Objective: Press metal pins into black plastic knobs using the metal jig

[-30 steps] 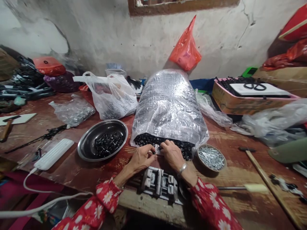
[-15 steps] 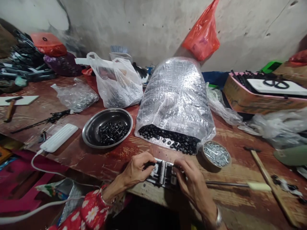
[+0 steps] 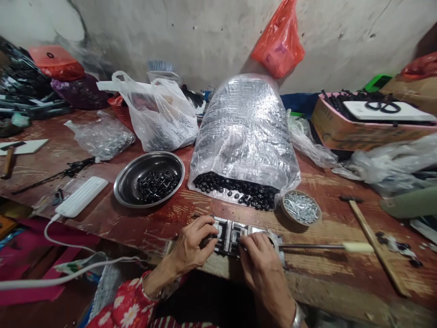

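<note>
Both hands at the near edge of the wooden counter [image 3: 160,218]. Left hand [image 3: 191,241] has its grip closed, thumb and fingers pinched in against the metal jig [image 3: 229,236], with something small and dark possibly between them, too small to tell. Right hand [image 3: 261,269] is curled over the jig's right end, fingertips [image 3: 247,241] bearing on it, so closed on the jig rather than open. Jig sits flat on the counter's edge, between the hands, slotted steel blocks in a row. A steel rod with a cream handle [image 3: 357,247] runs right from it. Just behind the jig lies a big clear plastic bag [image 3: 244,127] on its side, mouth toward the person, black parts [image 3: 235,191] packed in the mouth. Left of that, a steel bowl [image 3: 148,180] holds more of the black parts. Right of the bag mouth, touching it, a small round tray of nails [image 3: 301,209]. Further right, a hammer [image 3: 370,241] lies on the counter. Red floral sleeve [image 3: 128,307] on the left arm, metal bracelet [image 3: 298,316] on the right wrist.
</note>
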Available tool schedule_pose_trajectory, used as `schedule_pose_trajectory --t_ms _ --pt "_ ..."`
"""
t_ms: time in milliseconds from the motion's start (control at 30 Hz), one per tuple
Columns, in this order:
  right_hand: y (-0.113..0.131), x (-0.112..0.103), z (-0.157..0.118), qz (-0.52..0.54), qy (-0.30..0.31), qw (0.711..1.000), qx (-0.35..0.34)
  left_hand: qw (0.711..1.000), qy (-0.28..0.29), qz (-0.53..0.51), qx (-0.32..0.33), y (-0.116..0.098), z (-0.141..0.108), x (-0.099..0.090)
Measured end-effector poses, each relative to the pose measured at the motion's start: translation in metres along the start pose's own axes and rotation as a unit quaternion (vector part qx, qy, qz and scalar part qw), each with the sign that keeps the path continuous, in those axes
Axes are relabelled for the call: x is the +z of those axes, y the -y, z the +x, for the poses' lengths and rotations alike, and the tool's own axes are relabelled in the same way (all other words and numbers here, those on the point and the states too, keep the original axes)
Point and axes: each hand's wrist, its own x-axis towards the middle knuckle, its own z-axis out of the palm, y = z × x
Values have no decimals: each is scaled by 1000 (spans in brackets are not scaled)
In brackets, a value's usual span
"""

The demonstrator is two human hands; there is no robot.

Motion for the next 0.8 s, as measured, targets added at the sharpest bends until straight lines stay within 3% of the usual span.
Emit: schedule_pose_trajectory --t_ms 200,533,800 --pt "3 7 -4 -23 -26 999 13 1000 -9 -1 14 1 -1 2" --pt "-1 17 -2 15 -82 996 12 995 -4 -103 2 12 -5 4" --pt "-2 21 -2 31 -102 994 16 999 -23 -22 -22 6 -9 15"
